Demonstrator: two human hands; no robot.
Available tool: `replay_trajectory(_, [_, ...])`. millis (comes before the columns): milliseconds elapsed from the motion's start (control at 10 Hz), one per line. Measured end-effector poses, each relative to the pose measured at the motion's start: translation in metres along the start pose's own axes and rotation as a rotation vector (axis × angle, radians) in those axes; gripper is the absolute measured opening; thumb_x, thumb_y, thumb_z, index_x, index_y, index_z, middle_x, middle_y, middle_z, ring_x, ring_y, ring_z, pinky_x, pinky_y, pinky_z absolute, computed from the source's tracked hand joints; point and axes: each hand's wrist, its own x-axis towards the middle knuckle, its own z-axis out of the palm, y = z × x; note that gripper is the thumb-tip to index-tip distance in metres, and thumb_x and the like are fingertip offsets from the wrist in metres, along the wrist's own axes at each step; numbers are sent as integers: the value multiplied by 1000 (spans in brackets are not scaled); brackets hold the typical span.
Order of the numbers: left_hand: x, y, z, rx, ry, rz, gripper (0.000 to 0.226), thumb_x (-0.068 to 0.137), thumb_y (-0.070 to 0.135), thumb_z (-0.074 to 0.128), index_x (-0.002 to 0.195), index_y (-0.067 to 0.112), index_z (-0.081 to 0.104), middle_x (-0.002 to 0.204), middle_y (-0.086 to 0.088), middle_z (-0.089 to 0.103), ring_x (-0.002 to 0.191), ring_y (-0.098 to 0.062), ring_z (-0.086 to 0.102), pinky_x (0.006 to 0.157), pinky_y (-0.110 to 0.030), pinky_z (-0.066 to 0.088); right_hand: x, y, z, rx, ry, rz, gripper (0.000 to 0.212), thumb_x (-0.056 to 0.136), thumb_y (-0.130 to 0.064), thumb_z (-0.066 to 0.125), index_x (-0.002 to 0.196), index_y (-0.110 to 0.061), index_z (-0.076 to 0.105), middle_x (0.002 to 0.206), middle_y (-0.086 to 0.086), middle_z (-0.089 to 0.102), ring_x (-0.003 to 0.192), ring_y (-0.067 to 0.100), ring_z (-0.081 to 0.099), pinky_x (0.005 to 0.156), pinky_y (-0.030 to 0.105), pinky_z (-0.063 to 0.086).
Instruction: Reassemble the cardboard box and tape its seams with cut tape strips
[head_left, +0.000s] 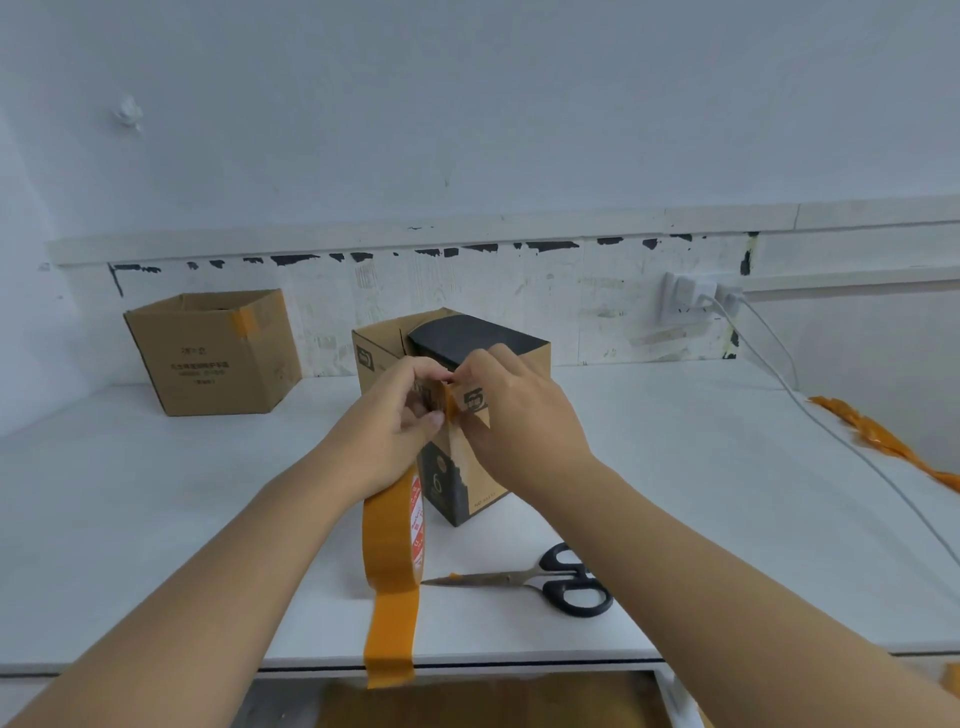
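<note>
A small brown-and-black cardboard box (462, 483) stands upright on the white table (675, 493), its top open. My left hand (400, 415) and my right hand (509, 410) meet at the box's near vertical corner, both pinching a strip of orange-brown tape (448, 402) that lies on that seam. A tape roll (395, 525) hangs round my left wrist, with a long loose tail (390, 639) dangling past the table's front edge. Black-handled scissors (550, 579) lie on the table just in front of the box.
A second cardboard box (213, 353), open-topped and taped at one corner, stands at the back left. A crumpled length of used tape (883, 441) lies at the right edge. A white cable (831, 431) runs from a wall socket (691, 301) across the table's right side.
</note>
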Motion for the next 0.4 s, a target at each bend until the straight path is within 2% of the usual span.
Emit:
replay_trajectory(100, [-5, 6, 3, 22, 29, -12, 42, 93, 17, 54, 123, 44, 39, 115, 18, 49, 94, 0, 52, 73, -13, 39, -4, -3, -5, -33, -68, -25, 33, 86, -15, 61, 117, -19, 54, 111, 0, 56, 98, 21, 54, 77, 28, 41])
replay_trajectory(200, [-10, 13, 0, 44, 26, -36, 44, 97, 11, 44, 133, 35, 40, 147, 10, 35, 125, -13, 44, 98, -27, 40, -9, 0, -20, 22, -227, -35, 55, 88, -9, 56, 140, -21, 41, 146, 1, 43, 138, 24, 32, 108, 35, 29])
replay_trajectory(300, [-22, 23, 2, 65, 60, -27, 49, 100, 13, 36, 143, 37, 32, 157, 12, 17, 143, -11, 17, 111, -31, 21, -23, 9, -43, 138, -258, -51, 69, 91, -6, 51, 150, -26, 22, 160, -5, 13, 147, 14, 3, 116, 26, 8])
replay_trajectory(400, [-40, 37, -1, 8, 229, -33, 46, 99, 16, 39, 137, 42, 35, 148, 22, 23, 138, -4, 21, 109, -29, 25, -45, 17, -77, 288, -198, 20, 62, 93, -10, 51, 146, -35, 30, 155, -18, 23, 143, -4, 7, 109, 5, 4])
